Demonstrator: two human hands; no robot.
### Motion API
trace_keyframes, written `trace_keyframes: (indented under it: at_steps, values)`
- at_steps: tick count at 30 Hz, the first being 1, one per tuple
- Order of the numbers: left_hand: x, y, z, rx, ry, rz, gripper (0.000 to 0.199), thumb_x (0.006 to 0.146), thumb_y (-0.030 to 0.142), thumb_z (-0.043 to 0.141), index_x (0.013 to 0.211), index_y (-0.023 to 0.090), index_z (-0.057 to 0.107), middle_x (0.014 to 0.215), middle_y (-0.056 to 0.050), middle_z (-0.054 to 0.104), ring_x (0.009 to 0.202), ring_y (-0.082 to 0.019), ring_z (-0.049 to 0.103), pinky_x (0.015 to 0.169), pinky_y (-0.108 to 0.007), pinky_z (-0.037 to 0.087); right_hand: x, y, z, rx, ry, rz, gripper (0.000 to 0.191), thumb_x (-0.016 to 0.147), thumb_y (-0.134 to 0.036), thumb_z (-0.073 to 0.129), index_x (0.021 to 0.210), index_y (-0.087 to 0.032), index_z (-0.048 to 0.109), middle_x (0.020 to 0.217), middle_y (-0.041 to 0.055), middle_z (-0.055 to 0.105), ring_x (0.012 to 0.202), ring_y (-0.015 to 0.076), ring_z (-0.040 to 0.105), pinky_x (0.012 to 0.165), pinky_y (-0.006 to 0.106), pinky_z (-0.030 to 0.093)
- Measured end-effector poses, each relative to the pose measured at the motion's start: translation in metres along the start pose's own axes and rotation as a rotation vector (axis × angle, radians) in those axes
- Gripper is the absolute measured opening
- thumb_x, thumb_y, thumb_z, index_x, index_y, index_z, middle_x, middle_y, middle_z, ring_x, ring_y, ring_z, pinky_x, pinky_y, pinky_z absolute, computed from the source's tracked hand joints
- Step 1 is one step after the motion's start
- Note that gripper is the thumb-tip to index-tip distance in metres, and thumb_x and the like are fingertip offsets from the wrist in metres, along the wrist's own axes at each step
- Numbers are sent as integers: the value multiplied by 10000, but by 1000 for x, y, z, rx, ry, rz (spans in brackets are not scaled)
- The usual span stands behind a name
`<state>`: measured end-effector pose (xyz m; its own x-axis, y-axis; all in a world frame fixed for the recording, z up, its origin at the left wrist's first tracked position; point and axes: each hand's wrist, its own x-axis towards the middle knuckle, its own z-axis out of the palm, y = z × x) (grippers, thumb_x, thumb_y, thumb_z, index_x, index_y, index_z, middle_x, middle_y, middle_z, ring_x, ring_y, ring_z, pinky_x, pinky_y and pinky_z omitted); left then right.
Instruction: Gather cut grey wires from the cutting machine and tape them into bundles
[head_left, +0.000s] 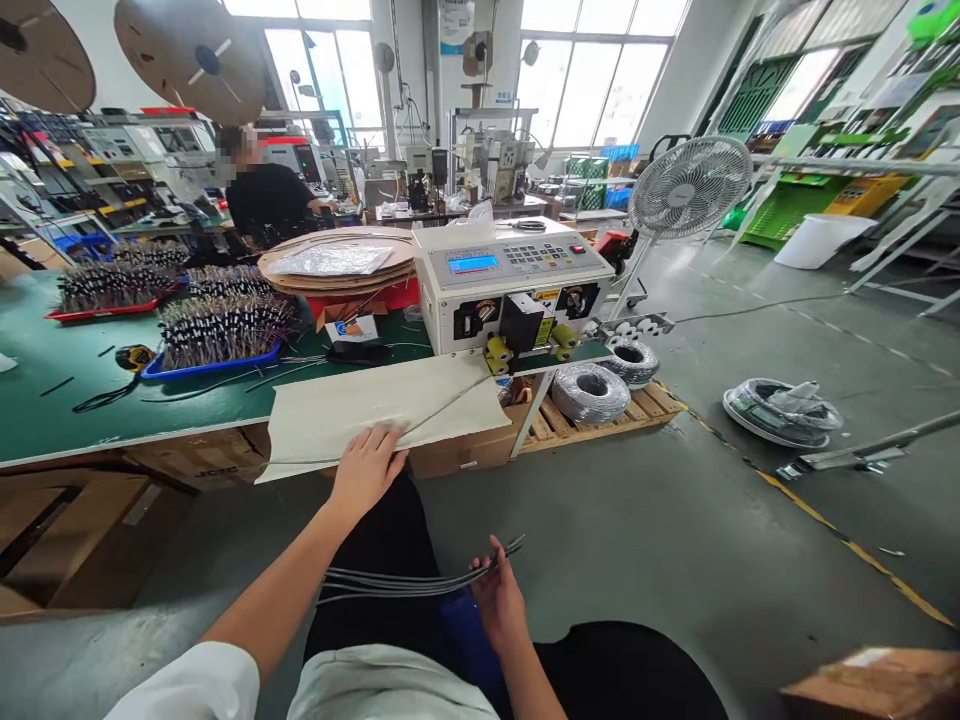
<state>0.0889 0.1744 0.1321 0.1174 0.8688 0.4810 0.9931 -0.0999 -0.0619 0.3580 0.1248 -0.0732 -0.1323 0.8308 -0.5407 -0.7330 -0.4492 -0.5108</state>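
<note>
My left hand (369, 467) rests palm down near the front edge of a cream sheet (330, 415), over a thin grey cable (450, 402) that runs up to the rollers of a white machine (517, 270) with a blue display. Whether its fingers grip the cable is hidden. Low in front of me, my right hand (499, 595) is closed round one end of a bundle of grey cables (405, 585). The bundle stretches left across my lap and passes out of sight behind my left forearm.
Blue tray (214, 368) of wired parts and a tape measure (135, 357) lie on the green table (112, 405). Cable coils (591, 392) sit on a pallet below the machine. Cardboard boxes (82, 540) stand under the table. A person (266, 195) works beyond; a fan (690, 187) stands right.
</note>
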Motion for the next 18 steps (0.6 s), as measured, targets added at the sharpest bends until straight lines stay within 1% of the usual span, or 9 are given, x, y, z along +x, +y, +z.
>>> trace_keyframes:
  at_steps: [2, 4, 5, 7, 9, 10, 12, 15, 18]
  values:
    - [-14, -2, -4, -13, 44, 68, 328, 977, 310, 435, 1261, 247, 586, 996, -76, 665, 936, -213, 599, 796, -336, 455, 0, -1, 2, 13, -27, 2, 310, 713, -440, 771, 981, -295, 716, 678, -49, 615, 721, 159, 675, 785, 323, 572]
    - [-34, 3, -5, -27, 56, 130, 311, 969, 275, 449, 1234, 248, 610, 930, -66, 665, 861, -190, 600, 750, -320, 455, -1, -1, 3, 29, -42, 1, 277, 716, -413, 777, 942, -263, 721, 665, -44, 615, 727, 165, 676, 797, 327, 566]
    - [-46, 9, -5, -36, 37, 158, 318, 966, 270, 454, 1243, 250, 609, 916, -64, 664, 839, -182, 597, 734, -314, 456, -3, -1, 5, 39, -43, 0, 270, 718, -400, 779, 937, -254, 720, 669, -42, 625, 740, 167, 680, 805, 328, 562]
    - [-72, 25, -2, -68, -54, 205, 328, 966, 274, 450, 1251, 256, 611, 900, -62, 658, 818, -168, 587, 710, -302, 459, -7, -3, 9, 56, -34, 5, 275, 730, -383, 772, 959, -243, 714, 737, -27, 680, 797, 171, 695, 820, 326, 554]
    - [-98, 43, 2, -122, -192, 226, 331, 973, 285, 427, 1237, 257, 623, 886, -60, 648, 819, -159, 576, 684, -286, 461, -10, -4, 14, 56, -10, 5, 302, 765, -383, 739, 1032, -249, 696, 932, 8, 742, 889, 174, 705, 822, 321, 546]
    - [-110, 51, 5, -153, -265, 231, 332, 976, 288, 415, 1228, 255, 630, 881, -60, 643, 829, -158, 571, 674, -279, 460, -11, -5, 16, 55, -8, 7, 309, 786, -384, 716, 1066, -255, 683, 1010, 19, 746, 917, 176, 705, 822, 324, 544]
    - [-130, 63, 10, -199, -393, 234, 329, 978, 291, 408, 1203, 251, 645, 869, -59, 631, 851, -164, 558, 656, -274, 453, -12, -5, 18, 54, -8, 2, 306, 821, -383, 677, 1104, -268, 665, 1083, 23, 743, 960, 177, 704, 820, 322, 538]
    - [-146, 70, 14, -226, -492, 234, 307, 971, 289, 429, 1173, 262, 659, 870, -61, 622, 878, -179, 541, 636, -287, 426, -11, -4, 16, 30, -11, 12, 287, 853, -391, 640, 1117, -277, 657, 1086, 20, 747, 988, 181, 703, 810, 319, 535]
    - [-148, 70, 16, -234, -503, 240, 298, 968, 277, 442, 1175, 285, 656, 887, -63, 628, 911, -197, 536, 682, -317, 416, -10, -2, 11, 22, -11, 25, 271, 863, -390, 628, 1106, -275, 657, 981, 6, 760, 909, 175, 718, 787, 312, 540]
